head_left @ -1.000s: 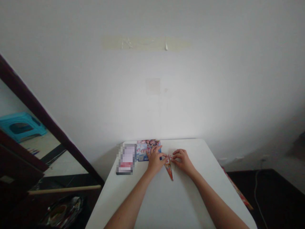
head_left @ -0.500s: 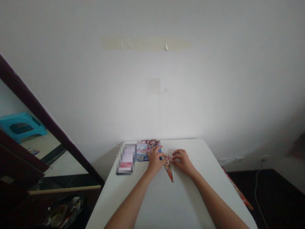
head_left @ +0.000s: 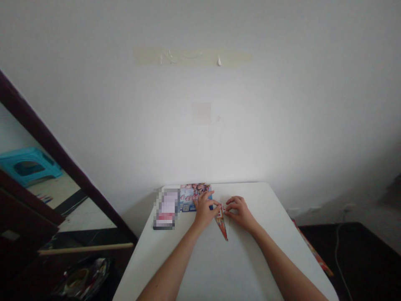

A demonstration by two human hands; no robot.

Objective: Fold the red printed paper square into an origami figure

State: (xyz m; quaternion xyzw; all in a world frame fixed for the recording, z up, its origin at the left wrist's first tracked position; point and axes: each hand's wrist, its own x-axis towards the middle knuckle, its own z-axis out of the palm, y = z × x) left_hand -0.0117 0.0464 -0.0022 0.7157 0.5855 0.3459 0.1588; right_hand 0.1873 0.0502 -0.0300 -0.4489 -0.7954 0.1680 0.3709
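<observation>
A folded piece of red printed paper [head_left: 223, 225] lies on the white table [head_left: 219, 267], its long point aimed toward me. My left hand [head_left: 204, 211] pinches its upper left edge with thumb and fingers. From the other side my right hand [head_left: 239, 211] pinches the upper right edge. Both hands rest on the table near its far end, almost touching each other over the paper.
A colourful printed sheet [head_left: 191, 195] lies at the table's far edge, with a blurred card or booklet [head_left: 166, 209] to its left. The wall stands right behind the table. A blue stool [head_left: 28, 166] and a dark door frame [head_left: 56, 150] are at left; clutter lies on the floor.
Almost nothing has changed. Both hands stay pinched on the folded paper, with only slight finger movement.
</observation>
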